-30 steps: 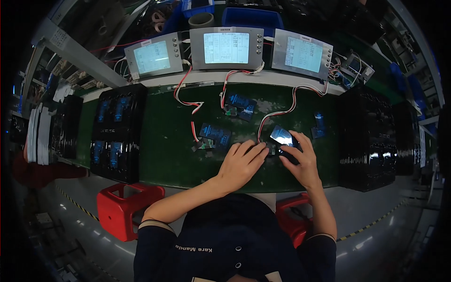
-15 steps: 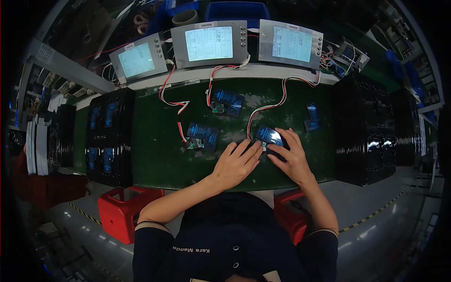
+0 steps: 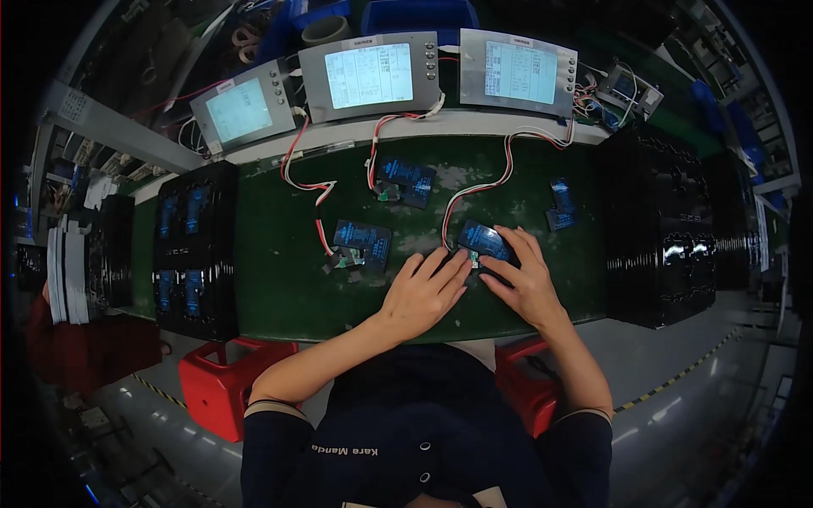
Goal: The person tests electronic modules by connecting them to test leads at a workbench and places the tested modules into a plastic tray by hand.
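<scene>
My right hand (image 3: 525,279) grips a dark battery pack (image 3: 484,241) with blue print, its fingers at the pack's right side and lower edge. My left hand (image 3: 428,286) has its fingertips pressed at a small green board (image 3: 474,256) by the pack's lower left; what exactly they pinch is hidden. Red, black and white wires (image 3: 461,196) run from the right monitor down to this spot. Two more packs, one at the left (image 3: 364,238) and one higher up (image 3: 409,180), lie beside small boards with wires. A blue-printed piece (image 3: 561,203) lies at the right.
Three lit monitors, left (image 3: 241,108), middle (image 3: 369,78) and right (image 3: 518,73), stand along the back. Black tray stacks flank the green table, left (image 3: 196,250) and right (image 3: 656,224). Red stools (image 3: 212,389) stand below the front edge. A person's red clothing (image 3: 93,347) shows at far left.
The view has shifted, so the table and monitors appear further left and higher. The pack under my right hand has turned slightly and lost its bright glare. Both hands stay at the same pack.
</scene>
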The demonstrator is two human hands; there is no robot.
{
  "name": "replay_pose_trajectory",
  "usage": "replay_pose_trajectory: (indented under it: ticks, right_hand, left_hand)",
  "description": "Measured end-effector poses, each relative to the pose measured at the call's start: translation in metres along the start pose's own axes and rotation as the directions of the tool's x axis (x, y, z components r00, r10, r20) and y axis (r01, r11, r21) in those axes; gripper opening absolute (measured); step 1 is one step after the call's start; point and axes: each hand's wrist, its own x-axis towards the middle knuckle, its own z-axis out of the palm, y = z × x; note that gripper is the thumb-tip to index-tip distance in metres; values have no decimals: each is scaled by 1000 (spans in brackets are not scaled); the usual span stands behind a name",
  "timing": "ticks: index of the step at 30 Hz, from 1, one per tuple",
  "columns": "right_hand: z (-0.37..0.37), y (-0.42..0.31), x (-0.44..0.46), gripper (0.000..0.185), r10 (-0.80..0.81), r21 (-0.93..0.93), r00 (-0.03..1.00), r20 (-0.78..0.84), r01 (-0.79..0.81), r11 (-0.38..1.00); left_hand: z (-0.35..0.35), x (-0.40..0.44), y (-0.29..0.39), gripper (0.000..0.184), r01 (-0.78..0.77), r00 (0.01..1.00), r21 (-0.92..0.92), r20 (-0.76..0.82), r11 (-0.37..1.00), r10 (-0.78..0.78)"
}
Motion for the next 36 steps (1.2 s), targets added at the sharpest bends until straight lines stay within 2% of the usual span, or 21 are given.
replay_pose_trajectory:
  ticks: [7, 10, 12, 13, 15, 19, 21, 22, 24, 26, 27, 28, 29, 31, 33, 36]
  right_hand:
    - [0, -1, 0, 28, -2, -16, 1000, -8, 2, 1000]
    - [0, -2, 1, 28, -3, -26, 1000, -14, 3, 1000]
    - [0, -2, 0, 27, 6, -1, 1000, -12, -6, 1000]
    - [0, -1, 0, 27, 10, -3, 1000, -16, -10, 1000]
    - [-1, -1, 1, 32, -35, -39, 999, -5, 35, 999]
    - [-11, -7, 2, 39, -11, -76, 999, -40, 7, 997]
    - [-24, -13, -1, 42, 29, -52, 989, -148, -37, 998]
    - [-38, -21, -1, 38, 40, -57, 977, -209, -53, 997]
    - [-79, -32, -8, 35, 53, -162, 936, -347, -116, 980]
    - [-132, -29, -20, 26, 83, -298, 834, -546, -286, 911]
    - [-158, -14, -32, 22, 96, -340, 741, -664, -414, 844]
    - [-188, 0, -46, 23, 181, -333, 658, -730, -575, 748]
    - [-217, 22, -60, 24, 282, -247, 555, -783, -694, 676]
    - [-275, 98, -118, 35, 471, -284, 480, -740, -858, 428]
    - [-307, 164, -171, 38, 574, -444, 536, -619, -842, 307]
    - [-326, 203, -202, 37, 690, -519, 508, -516, -826, 220]
  left_hand:
    - [-4, 6, 4, 51, 10, 999, 22, 51, 1000, -11]
    - [-3, 8, 5, 55, -47, 995, 68, 87, 997, 41]
    - [-4, 8, 6, 52, -124, 985, 185, 140, 975, 99]
    - [-5, 9, 7, 52, -129, 985, 183, 140, 975, 104]
    - [-7, 10, 10, 48, -282, 948, 410, 256, 867, 188]
    - [-16, 18, 15, 47, -404, 902, 506, 361, 762, 238]
    - [-18, 19, 15, 47, -434, 887, 540, 399, 721, 235]
    - [-18, 20, 15, 47, -438, 887, 538, 391, 721, 247]
    - [-17, 19, 13, 47, -416, 894, 509, 379, 754, 237]
    - [-15, 17, 8, 49, -396, 904, 470, 351, 788, 245]
    - [-13, 14, 5, 51, -308, 935, 381, 288, 871, 205]
    - [-13, 12, 3, 54, -217, 961, 281, 231, 935, 154]
    - [-14, 10, 1, 62, -168, 975, 232, 184, 958, 126]
    - [-21, 3, -1, 62, -135, 984, 208, 140, 969, 107]
    - [-29, -7, -3, 67, -63, 995, 170, 82, 984, 49]
    - [-33, -23, -9, 66, 11, 997, 131, 74, 991, -21]
